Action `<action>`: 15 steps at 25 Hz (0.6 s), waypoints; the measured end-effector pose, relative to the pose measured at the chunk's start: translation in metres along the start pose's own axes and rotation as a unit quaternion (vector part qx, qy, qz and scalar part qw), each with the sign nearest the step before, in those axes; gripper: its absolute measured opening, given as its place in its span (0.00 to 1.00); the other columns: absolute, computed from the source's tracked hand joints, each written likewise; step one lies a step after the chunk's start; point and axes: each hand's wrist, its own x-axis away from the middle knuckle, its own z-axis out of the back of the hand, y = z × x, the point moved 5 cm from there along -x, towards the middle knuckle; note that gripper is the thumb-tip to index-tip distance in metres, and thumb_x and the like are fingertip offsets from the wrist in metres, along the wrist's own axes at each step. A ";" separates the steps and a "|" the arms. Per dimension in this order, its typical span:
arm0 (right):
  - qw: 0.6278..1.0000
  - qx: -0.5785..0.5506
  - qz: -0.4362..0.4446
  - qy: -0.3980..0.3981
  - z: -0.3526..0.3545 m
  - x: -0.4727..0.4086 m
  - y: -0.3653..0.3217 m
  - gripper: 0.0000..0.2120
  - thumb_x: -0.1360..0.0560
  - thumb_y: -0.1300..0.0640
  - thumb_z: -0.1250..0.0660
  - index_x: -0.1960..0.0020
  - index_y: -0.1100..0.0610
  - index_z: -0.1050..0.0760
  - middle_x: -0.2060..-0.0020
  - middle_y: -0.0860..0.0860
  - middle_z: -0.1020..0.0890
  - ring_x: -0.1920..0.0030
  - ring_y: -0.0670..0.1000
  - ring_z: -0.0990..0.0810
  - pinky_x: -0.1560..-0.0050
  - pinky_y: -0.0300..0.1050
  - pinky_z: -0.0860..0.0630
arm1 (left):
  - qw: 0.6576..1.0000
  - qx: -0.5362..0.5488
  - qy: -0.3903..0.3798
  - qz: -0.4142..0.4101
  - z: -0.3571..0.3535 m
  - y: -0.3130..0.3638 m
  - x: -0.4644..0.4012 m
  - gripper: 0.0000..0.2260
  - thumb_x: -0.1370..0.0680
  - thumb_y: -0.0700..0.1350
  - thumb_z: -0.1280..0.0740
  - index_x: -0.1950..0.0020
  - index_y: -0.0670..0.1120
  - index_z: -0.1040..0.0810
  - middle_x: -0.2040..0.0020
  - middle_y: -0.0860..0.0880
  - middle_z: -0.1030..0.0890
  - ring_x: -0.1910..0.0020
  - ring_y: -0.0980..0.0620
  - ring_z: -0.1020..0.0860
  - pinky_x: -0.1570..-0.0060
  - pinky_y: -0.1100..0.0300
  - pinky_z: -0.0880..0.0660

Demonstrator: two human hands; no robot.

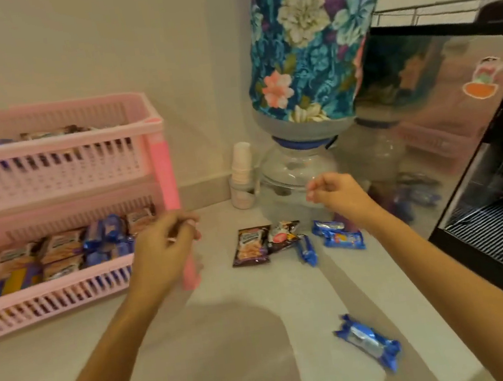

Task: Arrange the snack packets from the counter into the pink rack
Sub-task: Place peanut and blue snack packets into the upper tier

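Observation:
The two-tier pink rack (61,186) stands at the left, with several snack packets in both tiers. My left hand (165,249) hovers in front of the rack's right post, fingers loosely curled and holding nothing. My right hand (335,193) hangs in the air, loosely curled and empty, above a cluster of packets on the counter. That cluster holds a brown packet (249,246), a dark packet with a pink spot (283,234), a narrow blue packet (307,250) and two blue packets (341,236). One more blue packet (369,341) lies alone nearer to me.
A water jar with a floral cover (310,38) sits on a clear dispenser base (296,178) at the back, next to a stack of paper cups (242,175). A black machine with a drip grille (492,232) fills the right side. The pale counter (231,337) spreads between my arms.

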 end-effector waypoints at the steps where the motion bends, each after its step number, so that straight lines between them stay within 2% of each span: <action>1: 0.999 0.023 -0.029 -0.034 0.006 0.009 0.034 0.05 0.27 0.64 0.31 0.53 0.57 0.22 0.61 0.55 0.19 0.66 0.43 0.22 0.65 0.33 0.27 | 0.999 0.000 -0.020 0.028 -0.034 -0.011 0.010 0.10 0.26 0.43 0.38 0.58 0.58 0.23 0.65 0.59 0.18 0.65 0.61 0.21 0.61 0.65 0.25; 2: 0.995 0.050 -0.052 -0.073 0.009 0.019 0.067 0.05 0.29 0.59 0.29 0.54 0.54 0.23 0.60 0.54 0.19 0.65 0.44 0.22 0.66 0.33 0.26 | 0.998 -0.008 -0.043 0.052 -0.067 -0.020 0.021 0.09 0.27 0.44 0.38 0.59 0.58 0.23 0.65 0.56 0.18 0.64 0.58 0.20 0.61 0.62 0.25; 4: 0.976 0.110 -0.066 -0.174 0.005 0.039 0.122 0.13 0.36 0.43 0.27 0.56 0.47 0.23 0.58 0.51 0.19 0.60 0.48 0.22 0.58 0.40 0.24 | 0.990 -0.045 -0.112 0.079 -0.130 -0.031 0.048 0.07 0.28 0.46 0.38 0.57 0.59 0.24 0.64 0.55 0.19 0.62 0.56 0.20 0.58 0.59 0.24; 5: 0.959 0.141 -0.069 -0.236 0.000 0.052 0.144 0.17 0.39 0.38 0.28 0.56 0.45 0.23 0.58 0.49 0.19 0.59 0.46 0.22 0.56 0.42 0.24 | 0.981 -0.064 -0.167 0.080 -0.161 -0.033 0.064 0.07 0.27 0.48 0.37 0.54 0.59 0.24 0.59 0.57 0.19 0.58 0.57 0.21 0.56 0.60 0.25; 6: 0.937 0.168 -0.074 -0.298 -0.007 0.064 0.163 0.18 0.40 0.36 0.28 0.55 0.44 0.23 0.59 0.47 0.20 0.60 0.44 0.23 0.57 0.40 0.25 | 0.965 -0.082 -0.238 0.074 -0.190 -0.031 0.083 0.08 0.26 0.50 0.36 0.49 0.59 0.24 0.53 0.57 0.20 0.53 0.58 0.22 0.52 0.61 0.27; 8: 0.901 0.201 -0.074 -0.378 -0.016 0.085 0.180 0.17 0.37 0.37 0.27 0.54 0.44 0.23 0.60 0.44 0.21 0.61 0.41 0.24 0.60 0.36 0.29 | 0.918 -0.131 -0.373 0.041 -0.239 -0.027 0.120 0.18 0.26 0.56 0.34 0.37 0.60 0.29 0.40 0.58 0.28 0.41 0.59 0.30 0.41 0.60 0.32; 10: 0.908 0.205 -0.047 -0.363 -0.017 0.081 0.188 0.13 0.34 0.41 0.27 0.54 0.46 0.23 0.61 0.45 0.22 0.62 0.43 0.24 0.61 0.35 0.29 | 0.877 -0.190 -0.441 0.009 -0.271 -0.022 0.146 0.30 0.30 0.63 0.33 0.29 0.62 0.39 0.31 0.59 0.38 0.33 0.59 0.41 0.36 0.56 0.40; 12: 0.940 0.211 -0.020 -0.268 -0.006 0.053 0.192 0.11 0.30 0.48 0.27 0.51 0.50 0.23 0.60 0.47 0.22 0.60 0.46 0.24 0.58 0.39 0.26 | 0.866 -0.223 -0.446 -0.029 -0.287 -0.018 0.156 0.34 0.31 0.68 0.35 0.28 0.65 0.43 0.27 0.59 0.45 0.31 0.60 0.49 0.35 0.54 0.45; 13: 0.950 0.225 -0.002 -0.216 0.000 0.036 0.194 0.11 0.29 0.51 0.29 0.48 0.51 0.23 0.57 0.48 0.21 0.57 0.47 0.24 0.54 0.41 0.25 | 0.865 -0.228 -0.443 -0.052 -0.294 -0.015 0.160 0.32 0.31 0.69 0.37 0.29 0.67 0.42 0.26 0.58 0.45 0.30 0.60 0.48 0.36 0.53 0.45; 15: 0.946 0.285 0.055 -0.144 0.007 0.008 0.193 0.18 0.27 0.55 0.31 0.38 0.53 0.27 0.44 0.50 0.23 0.47 0.49 0.25 0.46 0.42 0.27 | 0.857 -0.262 -0.427 -0.117 -0.303 -0.013 0.166 0.24 0.30 0.70 0.40 0.35 0.66 0.34 0.32 0.57 0.33 0.33 0.56 0.35 0.42 0.52 0.36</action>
